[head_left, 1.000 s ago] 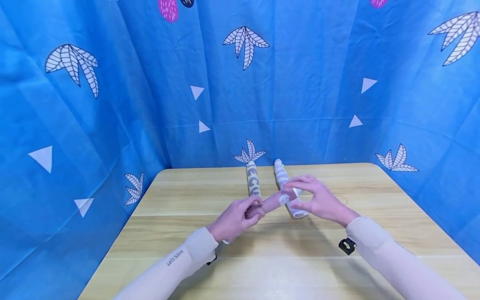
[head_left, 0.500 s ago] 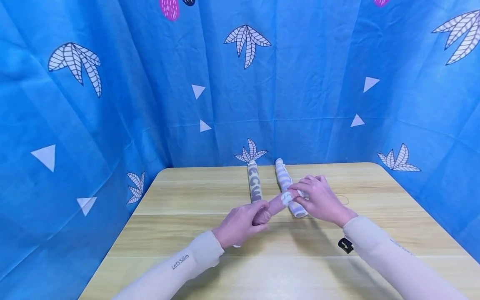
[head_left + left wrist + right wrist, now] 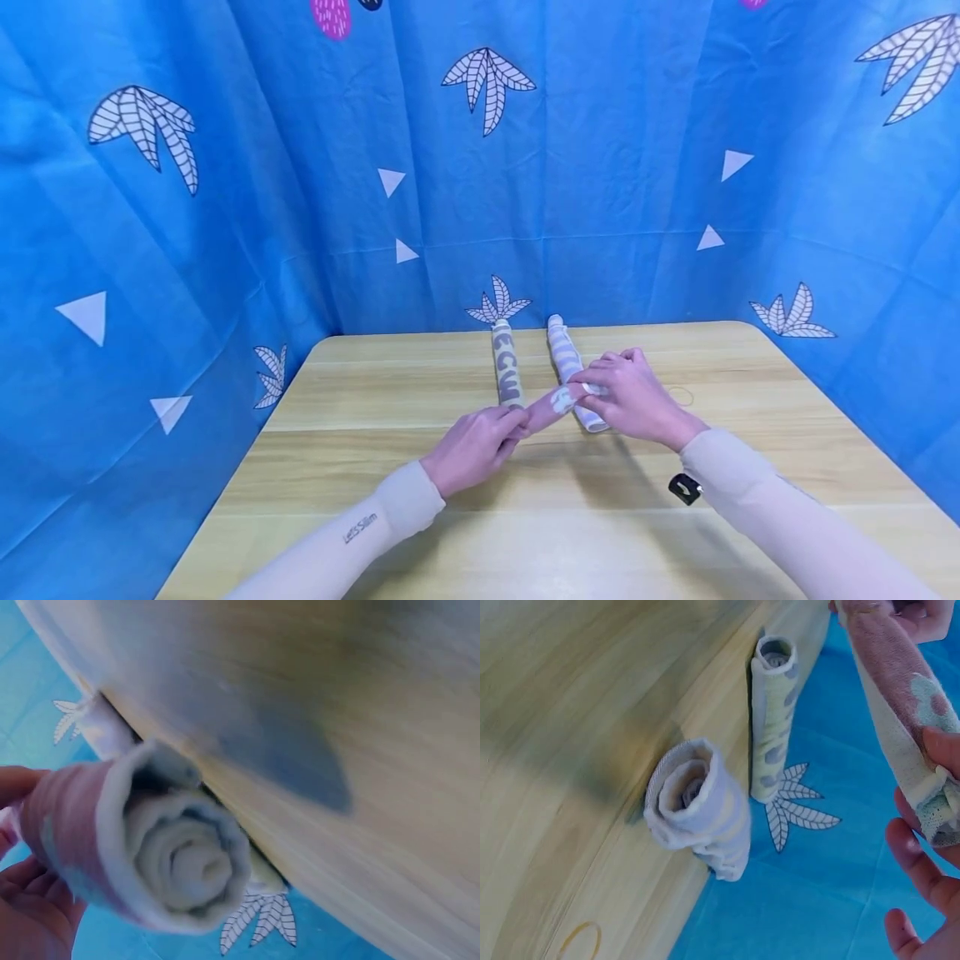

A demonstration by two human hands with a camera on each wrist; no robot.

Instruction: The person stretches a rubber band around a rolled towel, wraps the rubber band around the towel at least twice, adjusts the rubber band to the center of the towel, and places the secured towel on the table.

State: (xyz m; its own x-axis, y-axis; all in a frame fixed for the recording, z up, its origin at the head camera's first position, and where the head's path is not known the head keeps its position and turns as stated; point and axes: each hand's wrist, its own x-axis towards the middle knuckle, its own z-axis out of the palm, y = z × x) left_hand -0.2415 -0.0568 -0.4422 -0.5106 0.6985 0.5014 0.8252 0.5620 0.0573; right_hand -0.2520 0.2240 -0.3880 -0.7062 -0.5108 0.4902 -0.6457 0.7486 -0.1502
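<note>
Both hands hold a rolled pink towel (image 3: 543,414) with a pale patch, slanting in the air above the table. My left hand (image 3: 468,450) grips its lower left end. My right hand (image 3: 637,400) pinches the upper right end between thumb and fingers; the thumb (image 3: 943,750) presses near the pale patch in the right wrist view. The left wrist view shows the spiral end of the pink towel (image 3: 71,806). Behind it lie two more rolled towels: a yellowish one (image 3: 506,367) with grey lettering and a lilac-and-white striped one (image 3: 564,350).
A thin rubber band (image 3: 581,941) lies on the wooden table (image 3: 360,400), right of the striped roll. Blue patterned curtain (image 3: 480,192) hangs along the back and both sides. Each forearm wears a pale sleeve, and a black device (image 3: 685,489) is at the right wrist.
My right thumb and fingers have come together on the towel's upper end, where they were spread before. The left hand has shifted its grip, with its fingers drawn closer together. The other rolls stayed put.
</note>
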